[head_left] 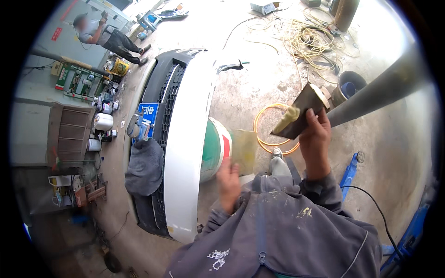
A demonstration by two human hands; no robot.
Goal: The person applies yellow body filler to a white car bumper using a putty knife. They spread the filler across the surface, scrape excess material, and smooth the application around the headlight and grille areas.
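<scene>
My right hand (316,141) is closed round the edge of a dark flat putty board (303,113). A lump of pale yellow putty (289,118) sits on its left part. My left hand (228,184), smeared by motion, grips a flat, see-through yellowish spreader (244,150) that is blurred too. Left of that hand a white car bumper (185,139) with a black grille stands across a green bucket (212,143) with a red and white band. On the bumper lie a grey cloth (144,167), a blue licence plate (149,113) and a blue-grey power tool (137,128).
An orange hose (257,121) coils on the floor near my shoe. A grey post (378,88) slants in at the right, beside a dark bucket (347,85). Tangled yellow hose (310,39) lies farther off. Another person (109,37) stands at far left, near several cans.
</scene>
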